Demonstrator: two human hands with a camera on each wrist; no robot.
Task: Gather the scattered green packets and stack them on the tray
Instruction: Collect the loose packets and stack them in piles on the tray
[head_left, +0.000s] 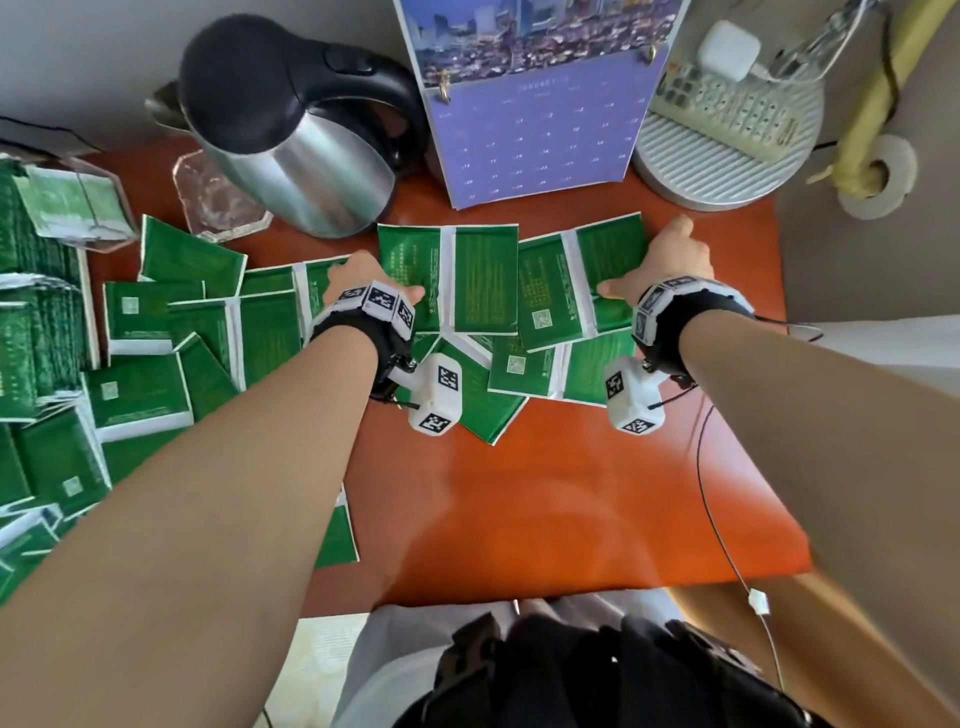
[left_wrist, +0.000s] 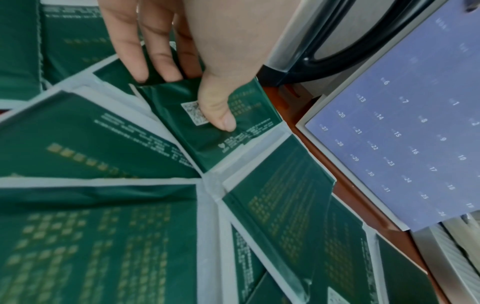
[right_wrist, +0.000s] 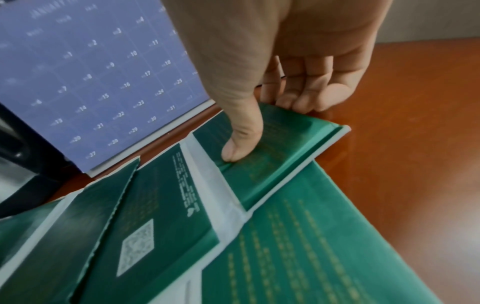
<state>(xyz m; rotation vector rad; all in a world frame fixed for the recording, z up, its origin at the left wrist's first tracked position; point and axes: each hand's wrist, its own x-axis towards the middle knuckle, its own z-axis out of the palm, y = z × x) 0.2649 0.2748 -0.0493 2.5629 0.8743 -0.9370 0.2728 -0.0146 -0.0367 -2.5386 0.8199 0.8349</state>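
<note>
Both forearms reached out over the orange surface, each wrist strapped with a marker-covered camera band. Left hand gripped a green packet: thumb pressed on top beside its printed code square, fingers tucked under the far edge. Right hand held the end of the rightmost packet the same way, thumb on its face, fingers curled at the far edge where it met bare surface. Between the two hands lay more packets, overlapping, white seams up. Further loose packets were spread to the left, running into taller stacks at the left edge; whether a tray sat beneath these could not be told. Behind the packets stood a steel kettle, a desk calendar, and a round grey stand carrying a remote control.
</note>
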